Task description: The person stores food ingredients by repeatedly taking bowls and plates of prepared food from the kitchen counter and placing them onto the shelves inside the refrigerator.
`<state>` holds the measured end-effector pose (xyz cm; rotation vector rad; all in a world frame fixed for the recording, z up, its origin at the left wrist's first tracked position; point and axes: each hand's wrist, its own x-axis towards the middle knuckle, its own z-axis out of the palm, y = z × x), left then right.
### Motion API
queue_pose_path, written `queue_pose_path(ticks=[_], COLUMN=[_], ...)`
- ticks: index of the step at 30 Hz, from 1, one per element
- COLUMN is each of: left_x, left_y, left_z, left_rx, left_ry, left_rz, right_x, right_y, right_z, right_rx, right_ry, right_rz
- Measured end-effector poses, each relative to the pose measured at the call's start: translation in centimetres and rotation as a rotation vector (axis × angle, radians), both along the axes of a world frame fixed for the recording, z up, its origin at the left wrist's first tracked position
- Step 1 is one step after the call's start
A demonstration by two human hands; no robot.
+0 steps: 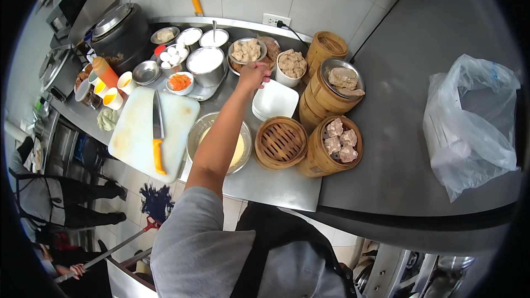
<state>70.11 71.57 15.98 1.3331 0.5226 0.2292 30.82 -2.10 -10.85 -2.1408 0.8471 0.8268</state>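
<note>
My left hand (254, 76), fingers curled, grip unclear, is just by the heaped meat bowl (246, 51) near the worktop's (279, 192) back edge, right out of view; steamer (310, 162) by front edge already holds four dumplings (348, 138).

Left forearm (223, 132) covers the middle of the metal mixing bowl (248, 142), hiding part of the pale yellow mixture (238, 148); left hand (254, 75) shows too small to tell whether it grips anything. Contents of the plastic bag (480, 163) are indistinct behind its cloudy folds, and the dark pot's (122, 37) interior is hidden by its lid (110, 20). Person with mop (156, 201), lower left, is cut off by the black lens border.
</note>
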Motion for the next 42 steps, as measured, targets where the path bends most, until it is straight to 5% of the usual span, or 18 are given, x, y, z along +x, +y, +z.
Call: queue_pose_path(ticks=[3,8,9,10,12,14,19,23,30,36,42], left_x=[-2.8,-12.7,-14.3,-15.9,-18.7,-21.2,-28.7,-36.1,-49.9,-59.7,-67.4], left_y=[-2.9,-9.8,-11.2,-12.5,-14.8,-17.0,-22.0,-29.5,-44.4,-52.0,-57.9], left_z=[2.6,2.8,2.3,1.8,0.8,-0.3,-2.8,-6.1,-11.3,-7.6,-10.5], left_rx=[-0.017,0.014,0.006,-0.001,0.025,0.099,0.158,0.424,0.468,0.634,0.562], left_ry=[-0.454,-0.694,-0.671,-0.649,-0.642,-0.674,-0.492,-0.306,0.039,0.5,0.678], left_rz=[0.238,0.456,0.453,0.453,0.472,0.508,0.69,0.905,1.331,1.431,1.566], right_x=[1.2,7.3,9.1,11.3,14.2,17.1,23.4,26.8,30.1,29.7,27.6], right_y=[-0.6,-1.6,-1.9,-3.4,-3.9,-5.0,-6.2,-6.3,-4.5,-3.3,-4.6], right_z=[-0.5,-0.2,-0.3,0.0,0.2,0.1,-1.3,-3.3,-5.5,-5.6,-6.2], right_rx=[-0.006,0.063,0.122,0.552,-0.002,-0.327,0.004,0.107,0.216,0.252,0.238], right_ry=[0.026,0.027,0.009,-0.081,-0.236,-0.31,-0.175,-0.083,0.002,0.052,0.1], right_rz=[0.012,0.001,0.012,-0.104,0.487,0.711,0.564,0.661,0.918,1.068,1.173])
